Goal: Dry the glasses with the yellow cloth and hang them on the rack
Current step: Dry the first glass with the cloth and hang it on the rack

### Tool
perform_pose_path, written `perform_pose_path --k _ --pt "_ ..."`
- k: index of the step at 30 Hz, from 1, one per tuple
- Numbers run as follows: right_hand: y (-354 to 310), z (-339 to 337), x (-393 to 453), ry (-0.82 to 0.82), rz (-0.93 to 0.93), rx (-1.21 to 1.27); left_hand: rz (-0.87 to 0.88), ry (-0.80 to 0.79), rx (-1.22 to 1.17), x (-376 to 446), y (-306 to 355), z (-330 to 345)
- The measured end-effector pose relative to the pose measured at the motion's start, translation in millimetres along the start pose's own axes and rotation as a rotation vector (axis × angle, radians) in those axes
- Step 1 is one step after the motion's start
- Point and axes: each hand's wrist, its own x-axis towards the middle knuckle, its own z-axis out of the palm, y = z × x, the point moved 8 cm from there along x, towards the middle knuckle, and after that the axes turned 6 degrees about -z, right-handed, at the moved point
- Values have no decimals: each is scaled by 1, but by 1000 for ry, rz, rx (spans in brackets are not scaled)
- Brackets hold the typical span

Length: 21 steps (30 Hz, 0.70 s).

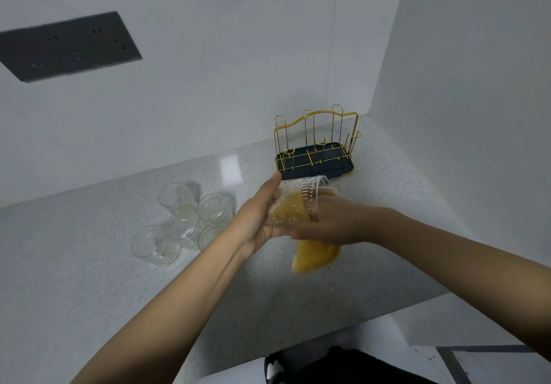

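My left hand [260, 216] holds a clear ribbed glass [310, 194] on its side above the counter, its mouth turned to the right. My right hand [328, 223] grips the yellow cloth [314, 254] and has part of it pushed inside the glass; the rest hangs below the hand. Several more clear glasses [185, 219] stand grouped on the counter to the left. The gold wire rack [317, 142] with its dark drip tray stands behind the hands near the corner, with no glass on its pegs.
The speckled grey counter [104, 279] ends in white walls at the back and right. A dark socket panel [67, 45] is set in the back wall at upper left. The counter's front edge runs at lower right, floor below it.
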Motion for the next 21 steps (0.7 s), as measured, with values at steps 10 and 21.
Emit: perform_pose_path --k 10,21 --pt "11 -12 4 116 135 293 75 -91 -3 -2 9 3" --pt "16 4 -1 25 160 397 157 78 134 5 18 -8"
